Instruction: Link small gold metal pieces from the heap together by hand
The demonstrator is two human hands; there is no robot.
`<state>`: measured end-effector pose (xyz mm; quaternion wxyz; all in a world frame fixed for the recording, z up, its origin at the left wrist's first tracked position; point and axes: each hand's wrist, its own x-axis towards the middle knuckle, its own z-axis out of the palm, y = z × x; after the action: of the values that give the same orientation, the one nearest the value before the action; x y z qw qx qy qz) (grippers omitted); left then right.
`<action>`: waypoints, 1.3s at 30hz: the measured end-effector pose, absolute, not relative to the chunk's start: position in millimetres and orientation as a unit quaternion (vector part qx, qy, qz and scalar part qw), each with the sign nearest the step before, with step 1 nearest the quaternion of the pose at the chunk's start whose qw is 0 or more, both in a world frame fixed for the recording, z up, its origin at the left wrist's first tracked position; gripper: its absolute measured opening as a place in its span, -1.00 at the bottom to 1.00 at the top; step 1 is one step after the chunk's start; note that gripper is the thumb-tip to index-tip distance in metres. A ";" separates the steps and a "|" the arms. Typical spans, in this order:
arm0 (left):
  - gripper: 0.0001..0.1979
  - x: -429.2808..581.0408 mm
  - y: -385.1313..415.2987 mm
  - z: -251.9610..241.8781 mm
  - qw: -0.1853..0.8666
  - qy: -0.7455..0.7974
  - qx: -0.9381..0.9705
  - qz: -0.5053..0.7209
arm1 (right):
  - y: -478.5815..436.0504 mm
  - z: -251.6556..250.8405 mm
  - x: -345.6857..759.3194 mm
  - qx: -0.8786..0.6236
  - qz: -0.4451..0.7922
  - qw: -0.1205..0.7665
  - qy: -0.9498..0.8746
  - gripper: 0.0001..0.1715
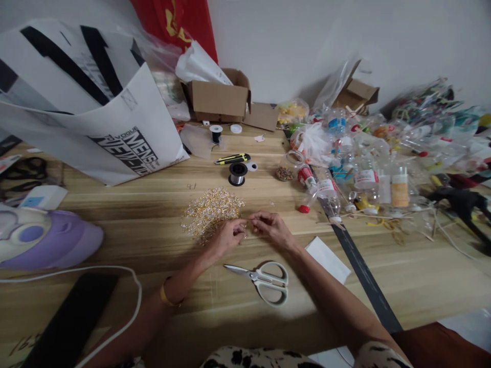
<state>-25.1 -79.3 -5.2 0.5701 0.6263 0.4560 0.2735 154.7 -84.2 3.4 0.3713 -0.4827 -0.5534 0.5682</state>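
My left hand (226,236) and my right hand (271,228) meet over the wooden table (153,204), fingertips pinched together around something tiny between them that I cannot make out. The left hand rests against a heap of small gold and clear beads (210,212). A pair of white-handled scissors (264,278) lies just in front of both hands, blades pointing left. A gold bangle (166,296) sits on my left wrist.
A wire spool (238,174), a yellow utility knife (232,159) and a smaller spool (216,133) lie beyond the beads. A large white bag (95,117) stands at left, a purple iron (42,237) nearer. Plastic bottles (364,179) crowd the right. Cardboard boxes (220,99) line the wall.
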 end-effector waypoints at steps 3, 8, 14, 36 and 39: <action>-0.60 -26.1 -78.9 -6.6 0.564 0.458 0.631 0.271 | -86.9 -2.8 152.0 -0.483 0.584 0.376 -0.533 -0.60; -0.61 -27.2 -78.5 -9.2 0.558 0.453 0.640 0.271 | -88.9 -4.0 151.4 -0.480 0.577 0.377 -0.543 -0.61; -0.64 -27.1 -79.0 -8.6 0.539 0.451 0.653 0.282 | -89.4 -5.5 154.5 -0.457 0.575 0.369 -0.570 -0.65; -0.90 -34.9 -81.1 0.4 0.420 0.447 0.725 0.314 | -87.6 -2.8 160.3 -0.445 0.582 0.333 -0.594 -0.71; -0.86 -37.3 -79.9 2.9 0.410 0.443 0.734 0.312 | -87.7 -1.5 160.6 -0.445 0.587 0.330 -0.591 -0.70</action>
<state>-37.3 -79.9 2.9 0.4100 0.7338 0.4431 0.3117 160.6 -87.7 -1.5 0.3301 -0.4451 -0.5906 0.5867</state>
